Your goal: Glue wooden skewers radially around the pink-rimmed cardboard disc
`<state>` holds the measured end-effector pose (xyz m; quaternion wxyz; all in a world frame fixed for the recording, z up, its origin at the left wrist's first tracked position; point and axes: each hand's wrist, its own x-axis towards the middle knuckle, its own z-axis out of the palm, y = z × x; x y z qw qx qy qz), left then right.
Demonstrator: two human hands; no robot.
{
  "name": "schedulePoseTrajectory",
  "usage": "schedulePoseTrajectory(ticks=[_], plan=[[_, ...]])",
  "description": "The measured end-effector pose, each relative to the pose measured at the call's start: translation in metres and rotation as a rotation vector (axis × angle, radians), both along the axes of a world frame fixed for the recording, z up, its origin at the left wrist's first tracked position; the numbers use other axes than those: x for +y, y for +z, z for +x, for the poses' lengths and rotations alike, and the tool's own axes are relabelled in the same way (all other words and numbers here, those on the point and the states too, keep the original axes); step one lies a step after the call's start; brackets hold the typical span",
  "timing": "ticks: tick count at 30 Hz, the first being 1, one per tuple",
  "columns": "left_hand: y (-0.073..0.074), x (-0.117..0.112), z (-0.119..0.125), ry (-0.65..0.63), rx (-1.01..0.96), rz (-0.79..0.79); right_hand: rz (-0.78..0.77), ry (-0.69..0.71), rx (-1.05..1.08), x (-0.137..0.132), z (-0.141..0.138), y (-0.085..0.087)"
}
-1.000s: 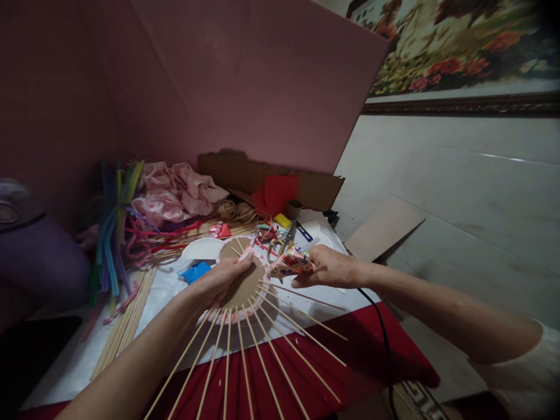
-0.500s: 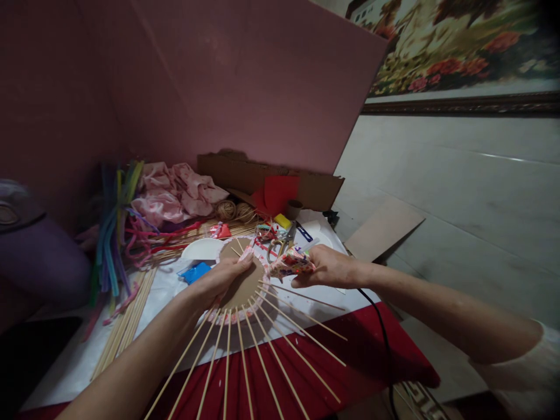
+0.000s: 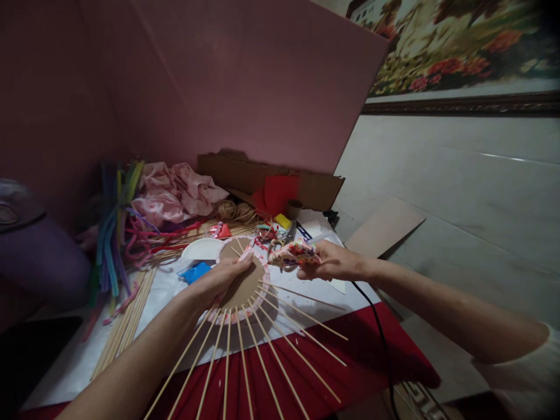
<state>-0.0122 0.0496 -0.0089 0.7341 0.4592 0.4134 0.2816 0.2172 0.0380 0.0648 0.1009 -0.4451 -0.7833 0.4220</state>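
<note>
My left hand (image 3: pixel 219 279) lies flat, fingers stretched, on a round brown cardboard disc (image 3: pixel 249 280) rimmed with pinkish glue. Several thin bamboo sticks (image 3: pixel 280 344) fan out from the disc toward me over the red cloth. My right hand (image 3: pixel 335 261) is closed round a tool wrapped in colourful patterned tape, probably a glue gun (image 3: pixel 292 254), held just right of the disc's far edge. A black cable (image 3: pixel 381 338) runs from it off the table's right side.
A heap of pink cloth (image 3: pixel 175 192), coloured pipe cleaners (image 3: pixel 114 233), loose sticks (image 3: pixel 126 318), twine balls (image 3: pixel 227 209), a white plate (image 3: pixel 202 249), scissors and a cardboard box (image 3: pixel 271 178) crowd the back. A pink board stands behind. A person in purple (image 3: pixel 30 256) sits at left.
My right hand with the wrapped tool has moved slightly up and away, toward the disc's far right edge. The left hand has stayed on the disc.
</note>
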Motion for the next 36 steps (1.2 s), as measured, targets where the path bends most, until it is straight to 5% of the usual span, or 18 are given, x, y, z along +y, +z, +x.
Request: schedulePoseTrajectory(ticks=[19,36], plan=[[-0.003,0.001,0.0,-0.037,-0.03,0.035,0.28,0.045,-0.261,-0.005,-0.018,-0.001],[0.002,-0.001,0.001,-0.021,0.02,0.039,0.227,0.095,-0.223,-0.008,-0.026,0.006]])
